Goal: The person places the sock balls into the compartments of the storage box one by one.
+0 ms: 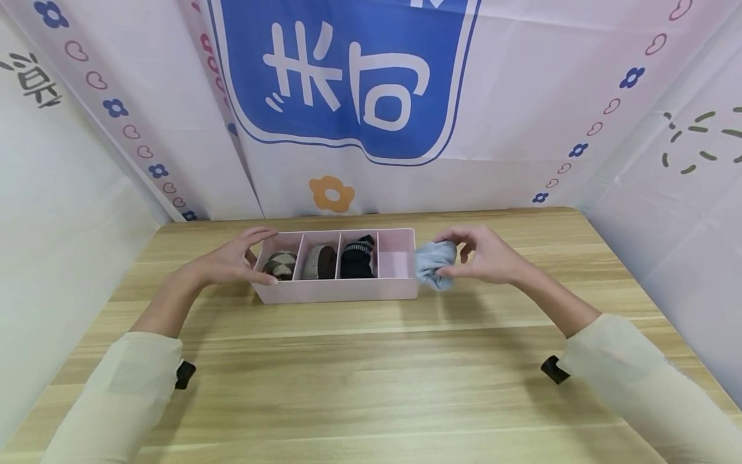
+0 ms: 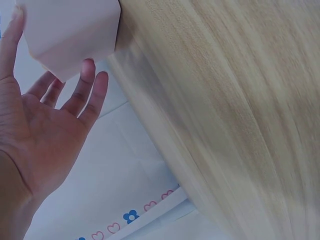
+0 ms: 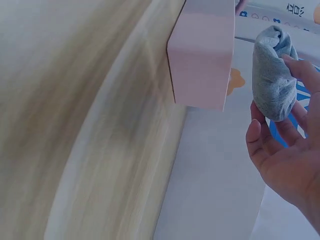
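Observation:
A long pink storage box (image 1: pixel 336 290) with several compartments stands near the table's back edge. My left hand (image 1: pixel 234 258) holds its left end, thumb at the front rim and a finger at the back rim. The left wrist view shows this hand (image 2: pixel 50 125) around the box end (image 2: pixel 75 40). A rolled light blue-grey sock (image 1: pixel 433 264) is pinched between thumb and fingers of my right hand (image 1: pixel 484 254), just off the box's right end, above the table. In the right wrist view the rolled sock (image 3: pixel 272 75) is higher than the box rim.
From the left, three compartments hold a checkered rolled sock (image 1: pixel 281 265), a grey-brown one (image 1: pixel 320 262) and a black one (image 1: pixel 356 259). The rightmost compartment (image 1: pixel 397 261) shows its bare floor. Behind the wooden table (image 1: pixel 371 374) hangs a printed white cloth (image 1: pixel 510 129).

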Demonstrator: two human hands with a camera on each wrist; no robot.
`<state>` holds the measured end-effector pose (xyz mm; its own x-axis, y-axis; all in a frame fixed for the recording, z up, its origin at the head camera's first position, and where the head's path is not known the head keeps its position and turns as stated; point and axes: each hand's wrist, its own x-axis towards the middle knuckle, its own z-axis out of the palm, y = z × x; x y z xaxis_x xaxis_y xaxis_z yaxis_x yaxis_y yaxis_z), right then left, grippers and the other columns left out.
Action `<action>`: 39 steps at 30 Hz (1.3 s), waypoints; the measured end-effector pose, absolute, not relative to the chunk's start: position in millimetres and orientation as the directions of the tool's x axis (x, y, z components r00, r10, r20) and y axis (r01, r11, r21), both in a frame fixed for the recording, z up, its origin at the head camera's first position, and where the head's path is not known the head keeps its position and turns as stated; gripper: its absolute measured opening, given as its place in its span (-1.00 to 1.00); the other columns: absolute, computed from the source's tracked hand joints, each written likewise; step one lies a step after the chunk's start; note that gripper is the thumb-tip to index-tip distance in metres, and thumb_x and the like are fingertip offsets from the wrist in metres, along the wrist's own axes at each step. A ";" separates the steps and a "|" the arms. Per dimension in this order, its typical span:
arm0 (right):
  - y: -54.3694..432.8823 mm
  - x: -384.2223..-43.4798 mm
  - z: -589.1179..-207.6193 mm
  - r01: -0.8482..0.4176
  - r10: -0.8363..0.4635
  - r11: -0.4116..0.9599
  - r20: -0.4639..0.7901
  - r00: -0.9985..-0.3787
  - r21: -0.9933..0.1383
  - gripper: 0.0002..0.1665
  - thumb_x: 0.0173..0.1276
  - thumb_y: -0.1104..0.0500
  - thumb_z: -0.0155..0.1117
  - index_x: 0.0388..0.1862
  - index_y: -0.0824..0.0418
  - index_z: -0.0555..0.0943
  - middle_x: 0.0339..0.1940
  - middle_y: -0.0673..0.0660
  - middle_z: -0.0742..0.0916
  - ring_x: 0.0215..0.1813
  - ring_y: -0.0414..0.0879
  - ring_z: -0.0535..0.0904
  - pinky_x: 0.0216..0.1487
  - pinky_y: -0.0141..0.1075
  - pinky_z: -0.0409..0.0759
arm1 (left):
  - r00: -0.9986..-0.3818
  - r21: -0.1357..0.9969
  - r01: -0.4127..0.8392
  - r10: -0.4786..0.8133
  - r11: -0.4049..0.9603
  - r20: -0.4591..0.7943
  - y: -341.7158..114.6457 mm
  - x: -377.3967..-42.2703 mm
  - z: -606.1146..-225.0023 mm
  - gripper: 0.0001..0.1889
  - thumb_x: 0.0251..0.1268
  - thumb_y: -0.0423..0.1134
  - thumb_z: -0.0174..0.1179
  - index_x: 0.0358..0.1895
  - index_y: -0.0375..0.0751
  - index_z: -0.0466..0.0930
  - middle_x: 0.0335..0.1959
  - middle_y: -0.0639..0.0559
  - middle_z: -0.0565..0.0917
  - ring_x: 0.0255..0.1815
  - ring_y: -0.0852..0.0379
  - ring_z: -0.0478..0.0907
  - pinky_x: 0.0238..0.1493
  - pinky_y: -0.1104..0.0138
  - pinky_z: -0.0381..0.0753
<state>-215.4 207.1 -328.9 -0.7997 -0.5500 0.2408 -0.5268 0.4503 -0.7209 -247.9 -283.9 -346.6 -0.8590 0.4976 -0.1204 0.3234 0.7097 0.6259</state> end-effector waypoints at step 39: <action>133.1 -261.7 -341.7 -0.577 -0.586 0.696 0.127 -0.800 -0.428 -0.59 0.09 0.18 0.67 -0.07 0.22 0.77 -0.11 0.12 0.80 -0.18 -0.03 0.60 -0.16 -0.16 0.56 | -0.859 0.627 0.327 0.499 0.707 -0.114 -280.1 -247.8 -348.2 0.10 0.15 -0.08 0.54 0.65 -0.30 0.02 0.63 -0.36 -0.02 -0.01 -0.13 0.57 -0.04 0.14 0.58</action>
<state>-261.7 133.1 -341.7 -0.8001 -0.5862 0.1271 -0.5775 0.6955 -0.4275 -247.8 -280.1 -348.2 -0.8593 0.4987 -0.1136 0.3274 0.7070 0.6269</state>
